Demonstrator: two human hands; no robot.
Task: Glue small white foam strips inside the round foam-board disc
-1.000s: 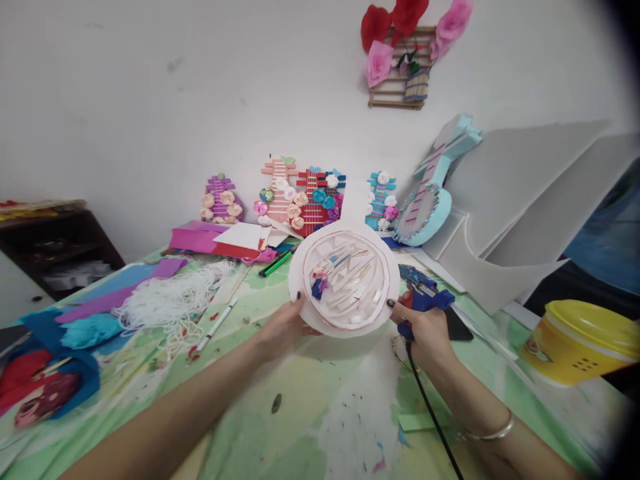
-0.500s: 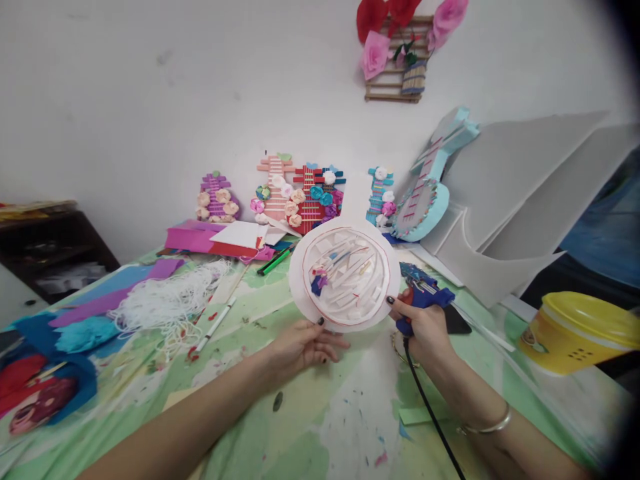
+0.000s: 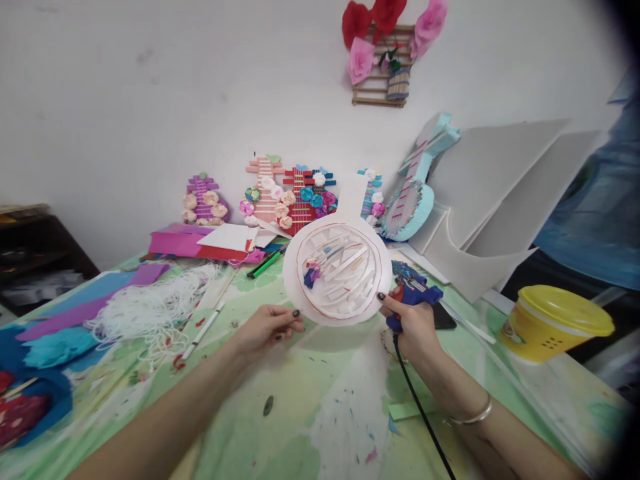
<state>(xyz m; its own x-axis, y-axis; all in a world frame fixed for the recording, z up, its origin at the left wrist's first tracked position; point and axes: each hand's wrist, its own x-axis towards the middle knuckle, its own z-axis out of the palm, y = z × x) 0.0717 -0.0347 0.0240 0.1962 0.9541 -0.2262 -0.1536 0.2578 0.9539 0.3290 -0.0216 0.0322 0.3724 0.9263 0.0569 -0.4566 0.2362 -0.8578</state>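
Observation:
A white cardboard cutout (image 3: pixel 351 200) with a round body and a straight neck is held up above the table. Within a reddish drawn ring on its body lies a mass of white paper strips (image 3: pixel 345 267) with a few coloured bits. My right hand (image 3: pixel 417 327) grips a blue glue gun (image 3: pixel 413 293) with a black cord, its thumb at the cutout's right rim. My left hand (image 3: pixel 267 330) is at the lower left rim, thumb and fingers pressed together. Whether they touch the rim or hold something small, I cannot make out.
White string (image 3: pixel 155 307), a white marker (image 3: pixel 204 330) and purple paper (image 3: pixel 95 303) lie to the left. Small decorated instruments (image 3: pixel 300 200) and a light blue guitar (image 3: pixel 415 193) lean at the wall. A yellow lidded bucket (image 3: pixel 550 327) stands right, near grey boards (image 3: pixel 505 180).
My left hand has shifted left from under the cutout, its fingers drawing together. The camera view has turned slightly to the right. My right hand still has the glue gun.

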